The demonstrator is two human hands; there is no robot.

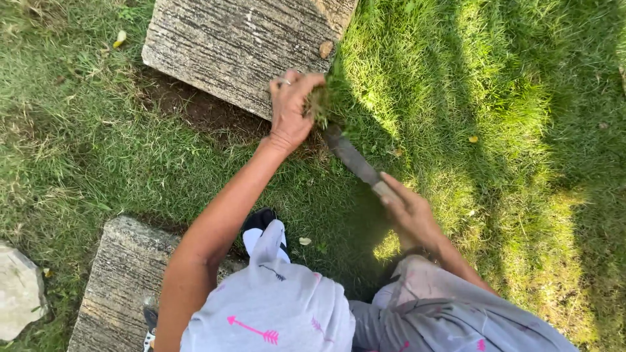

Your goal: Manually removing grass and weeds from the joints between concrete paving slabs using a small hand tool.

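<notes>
Nearest, at six o'clock, lie the person's knees in pale grey trousers [280,313] printed with small pink arrows, and a dark shoe [261,220] peeks out between them. At about seven o'clock a ridged grey stone slab [120,280] sits in the grass, with a paler rock [19,290] at the eight o'clock edge.

A little farther, around four o'clock of centre, the right hand [407,208] has its grip wrapped tight around the handle of a long knife [355,160]; the handle is buried in the fist. The dull blade slants up toward eleven o'clock, its tip lost in the turf.

Beyond that, just above centre, the left hand [290,104] wears a ring and has its grip pinched closed on a tuft of grass [321,103], held right where the blade meets the ground. A strip of bare brown soil [195,107] runs beside it.

Farthest, at twelve o'clock, a second ridged stone slab [241,45] borders the soil, the left hand's knuckles touching its near edge. Sunlit lawn [508,130] spreads to three o'clock.
</notes>
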